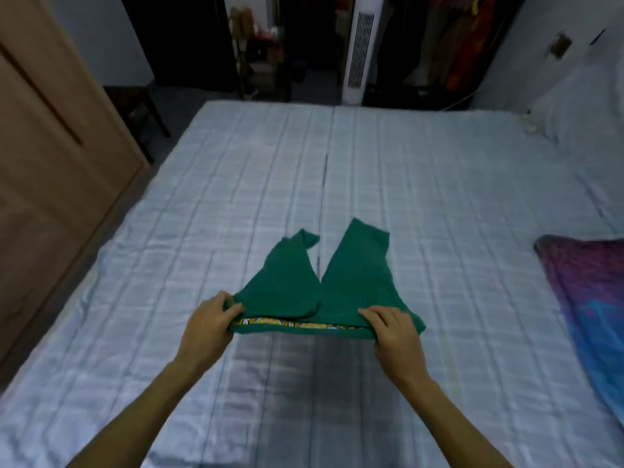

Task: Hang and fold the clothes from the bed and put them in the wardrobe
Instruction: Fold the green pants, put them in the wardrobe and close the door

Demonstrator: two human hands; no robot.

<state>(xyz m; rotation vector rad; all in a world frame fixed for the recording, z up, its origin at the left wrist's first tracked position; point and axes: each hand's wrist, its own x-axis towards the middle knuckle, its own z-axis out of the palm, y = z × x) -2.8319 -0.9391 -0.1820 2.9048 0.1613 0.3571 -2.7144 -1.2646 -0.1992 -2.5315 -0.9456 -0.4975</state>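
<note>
Your left hand (211,319) & right hand (393,327) pinch the near hem of a green garment (324,285), fingers curled on the cloth, as it lies on the bed (422,184) w/ a purple-blue blanket (587,292) at right.

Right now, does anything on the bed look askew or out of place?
Mildly. The green garment lies unevenly: its far left flap is shorter and curled at the tip, and the right one reaches further. The left hand and right hand grip its near edge, where a yellow patterned lining shows. A purple-blue cloth lies unfolded at the right.
</note>
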